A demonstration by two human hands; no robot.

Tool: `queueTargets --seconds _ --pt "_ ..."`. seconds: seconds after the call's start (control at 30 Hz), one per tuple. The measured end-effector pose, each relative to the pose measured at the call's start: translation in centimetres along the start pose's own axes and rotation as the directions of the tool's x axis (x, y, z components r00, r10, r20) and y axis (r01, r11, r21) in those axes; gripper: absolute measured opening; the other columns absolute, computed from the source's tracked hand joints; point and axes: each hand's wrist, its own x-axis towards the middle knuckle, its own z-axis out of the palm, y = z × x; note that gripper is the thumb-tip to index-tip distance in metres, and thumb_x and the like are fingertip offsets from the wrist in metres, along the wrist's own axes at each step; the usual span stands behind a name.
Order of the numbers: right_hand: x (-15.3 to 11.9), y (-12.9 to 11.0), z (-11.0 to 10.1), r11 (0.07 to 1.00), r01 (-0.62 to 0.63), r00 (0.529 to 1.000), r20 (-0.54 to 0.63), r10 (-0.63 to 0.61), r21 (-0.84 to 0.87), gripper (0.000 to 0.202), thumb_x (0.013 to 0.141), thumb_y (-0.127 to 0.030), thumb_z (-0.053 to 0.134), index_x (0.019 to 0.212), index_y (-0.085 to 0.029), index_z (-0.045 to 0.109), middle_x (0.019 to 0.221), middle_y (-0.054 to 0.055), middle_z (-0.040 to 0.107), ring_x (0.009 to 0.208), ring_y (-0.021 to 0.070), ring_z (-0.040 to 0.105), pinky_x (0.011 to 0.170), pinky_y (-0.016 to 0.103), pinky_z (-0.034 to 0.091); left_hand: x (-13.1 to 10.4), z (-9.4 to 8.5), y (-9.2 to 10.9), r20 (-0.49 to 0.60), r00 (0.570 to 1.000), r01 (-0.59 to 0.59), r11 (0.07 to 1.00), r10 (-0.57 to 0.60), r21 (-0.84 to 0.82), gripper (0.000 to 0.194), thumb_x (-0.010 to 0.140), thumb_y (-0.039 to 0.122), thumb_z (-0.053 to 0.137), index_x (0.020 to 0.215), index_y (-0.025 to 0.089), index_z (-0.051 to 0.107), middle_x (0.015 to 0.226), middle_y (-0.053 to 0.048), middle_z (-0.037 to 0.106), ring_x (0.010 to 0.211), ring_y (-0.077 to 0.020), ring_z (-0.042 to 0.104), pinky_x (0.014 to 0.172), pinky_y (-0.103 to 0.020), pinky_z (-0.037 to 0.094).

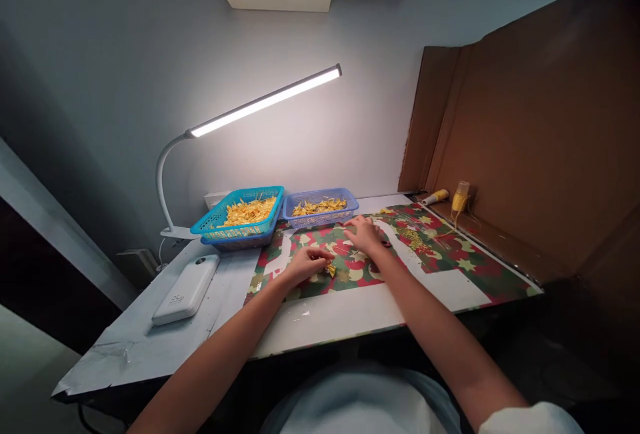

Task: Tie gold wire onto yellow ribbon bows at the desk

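My left hand is over the patterned sheet, thumb and fingers pinched on a small shiny gold piece that flares out at its lower end. Its exact kind is too small to make out. Farther forward and to the right, my right hand reaches just in front of the purple basket, palm down with its fingers stretched out; no object shows in it. Gold pieces lie in that basket. To its left, a turquoise basket holds a heap of yellow-gold strips, stacked on a darker blue one.
A white power bank lies at the left, near a lit desk lamp. Tiny yellow-green bits are scattered on the patterned sheet. Yellow thread spools stand by the cardboard wall at right.
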Motion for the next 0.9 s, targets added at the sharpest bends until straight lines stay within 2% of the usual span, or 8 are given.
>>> queueTargets --seconds 0.07,0.17,0.3,0.43,0.57,0.67,0.77,0.9 --pt "-0.1 2.4 -1.7 0.993 -0.078 0.996 0.028 0.081 -0.088 0.020 0.079 -0.036 0.060 0.093 -0.024 0.068 0.107 0.009 0.060 0.105 0.0297 0.045 0.083 0.041 0.033 -0.2 0.1 0.0 0.015 1.000 -0.020 0.999 0.019 0.027 0.025 0.061 0.025 0.068 0.082 0.015 0.075 0.074 -0.006 0.071 0.064 -0.0158 0.061 0.056 -0.023 0.045" --pt "-0.9 5.7 -3.2 0.979 -0.062 0.993 0.089 0.080 -0.196 0.027 0.074 -0.046 0.065 0.086 -0.022 0.068 0.107 0.011 0.059 0.107 0.0325 0.045 0.083 0.042 0.033 -0.3 0.2 0.0 0.037 0.997 -0.071 0.996 0.068 0.060 0.030 0.060 0.027 0.071 0.087 0.014 0.075 0.064 -0.003 0.067 0.057 -0.0131 0.056 0.051 -0.022 0.041" --pt "-2.1 7.5 -3.0 0.976 -0.036 0.989 0.132 0.066 -0.217 0.020 0.080 -0.041 0.061 0.082 -0.021 0.064 0.103 0.009 0.060 0.102 0.0282 0.049 0.080 0.038 0.035 -0.4 0.2 0.1 0.028 0.994 -0.109 0.987 0.106 0.116 0.031 0.060 0.029 0.073 0.088 0.015 0.075 0.064 -0.002 0.065 0.053 -0.0105 0.050 0.049 -0.022 0.038" --pt "-2.2 6.5 -2.2 0.984 -0.054 0.992 0.103 0.072 -0.170 0.015 0.083 -0.033 0.058 0.084 -0.019 0.058 0.098 0.010 0.061 0.096 0.0247 0.052 0.074 0.033 0.036 -0.4 0.2 -0.1 0.030 0.993 -0.120 0.983 0.117 0.135 0.031 0.062 0.030 0.073 0.089 0.015 0.074 0.073 -0.004 0.068 0.057 -0.0113 0.051 0.052 -0.023 0.040" --pt "-3.1 4.6 -2.5 0.996 -0.025 0.996 0.085 0.018 0.084 0.013 0.089 -0.028 0.044 0.093 -0.018 0.052 0.088 0.008 0.062 0.079 0.0189 0.055 0.067 0.028 0.038 -0.3 0.2 -0.4 0.030 0.991 -0.130 0.983 0.127 0.127 0.033 0.062 0.030 0.074 0.092 0.017 0.074 0.081 -0.005 0.070 0.062 -0.0128 0.054 0.056 -0.024 0.042" --pt "-4.6 3.0 -3.2 0.963 0.019 0.993 0.105 -0.049 0.268 0.019 0.089 -0.031 0.038 0.089 -0.020 0.054 0.074 0.003 0.060 0.069 0.0171 0.054 0.062 0.027 0.038 -0.3 0.2 -0.3 0.029 0.992 -0.129 0.984 0.126 0.127 0.034 0.061 0.030 0.074 0.092 0.017 0.074 0.084 -0.005 0.071 0.063 -0.0131 0.054 0.058 -0.024 0.043" --pt "-6.0 1.7 -3.3 0.896 -0.030 0.982 0.180 -0.056 0.443 0.024 0.082 -0.044 0.050 0.083 -0.021 0.055 0.056 -0.005 0.047 0.051 0.0128 0.044 0.050 0.024 0.033 -0.4 0.3 -0.1 0.026 0.993 -0.121 0.985 0.119 0.120 0.035 0.061 0.029 0.073 0.093 0.016 0.074 0.086 -0.006 0.071 0.063 -0.0125 0.053 0.057 -0.024 0.042" --pt "-6.3 0.2 -1.9 0.838 -0.016 0.979 0.181 -0.098 0.545 0.030 0.070 -0.047 0.063 0.065 -0.019 0.054 0.054 -0.006 0.039 0.051 0.0097 0.036 0.049 0.023 0.028 -0.6 0.4 0.1 0.026 0.989 -0.145 0.983 0.143 0.114 0.037 0.062 0.030 0.072 0.096 0.016 0.072 0.086 -0.005 0.069 0.060 -0.0106 0.049 0.055 -0.023 0.040"
